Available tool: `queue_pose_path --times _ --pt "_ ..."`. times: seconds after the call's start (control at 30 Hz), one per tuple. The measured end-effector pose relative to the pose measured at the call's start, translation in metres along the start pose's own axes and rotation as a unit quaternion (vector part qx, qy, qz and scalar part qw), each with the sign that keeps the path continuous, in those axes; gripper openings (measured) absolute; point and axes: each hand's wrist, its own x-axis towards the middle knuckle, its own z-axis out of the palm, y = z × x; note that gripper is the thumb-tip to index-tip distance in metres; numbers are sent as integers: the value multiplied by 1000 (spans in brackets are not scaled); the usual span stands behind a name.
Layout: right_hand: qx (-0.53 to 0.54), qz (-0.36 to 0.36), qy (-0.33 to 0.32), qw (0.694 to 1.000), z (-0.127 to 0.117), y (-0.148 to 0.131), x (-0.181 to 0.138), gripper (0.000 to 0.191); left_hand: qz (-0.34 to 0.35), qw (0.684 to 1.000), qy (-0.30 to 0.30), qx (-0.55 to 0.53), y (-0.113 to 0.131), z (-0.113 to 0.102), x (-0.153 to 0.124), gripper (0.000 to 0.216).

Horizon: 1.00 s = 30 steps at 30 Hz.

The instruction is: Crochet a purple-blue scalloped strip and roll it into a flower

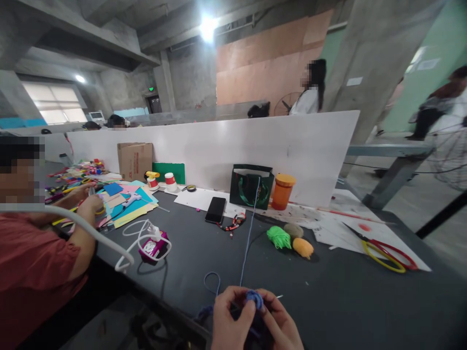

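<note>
At the table's near edge, my left hand (pixel 230 321) and my right hand (pixel 280 321) meet around a small looped piece of blue yarn (pixel 255 298), pinching it from both sides. From it a blue strand (pixel 248 243) runs up across the table into a dark green paper bag (pixel 239 187). Another blue loop (pixel 212 275) lies left of my left hand. A thin pale tip (pixel 279 296) sticks out by my right fingers; what it belongs to is hidden. Balls of green yarn (pixel 279 237), orange yarn (pixel 303 248) and brownish yarn (pixel 294 230) sit beyond my hands.
Scissors (pixel 386 255) with red and yellow handles lie at right. An orange jar (pixel 283 192) stands by the bag against a white divider (pixel 204 146). A phone (pixel 215 209), beads (pixel 235 222) and a purple power strip (pixel 155 245) lie left. A person (pixel 40 262) works at far left.
</note>
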Motion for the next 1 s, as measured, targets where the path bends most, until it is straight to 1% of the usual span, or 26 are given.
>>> queue_pose_path --times 0.17,0.3,0.5,0.67,0.73,0.77,0.83,0.93,1.0 --pt "-53 -18 -10 998 -9 -9 -6 23 -33 999 -35 -12 0 -5 0 15" --pt "-63 -22 -13 998 -12 -13 -8 21 -53 996 -64 -41 4 -3 2 18" --pt "-26 -7 -13 1000 -14 -12 -8 23 -80 986 -116 -93 4 1 4 39" --pt "4 7 -6 1000 -11 -13 -8 25 -82 983 -130 -100 8 -2 5 46" --pt "11 13 -1 1000 -10 -14 -9 24 -78 983 -130 -104 11 -2 3 43" --pt "14 16 4 1000 -10 -15 -9 23 -73 984 -127 -105 12 -1 2 38" --pt "18 17 21 999 -10 -16 -9 22 -62 986 -115 -107 12 1 -1 28" --pt "22 3 58 998 -14 -14 -7 23 -58 987 -102 -112 9 7 -4 36" --pt "18 -11 83 996 -17 -11 -5 27 -62 986 -96 -118 6 10 -3 32"
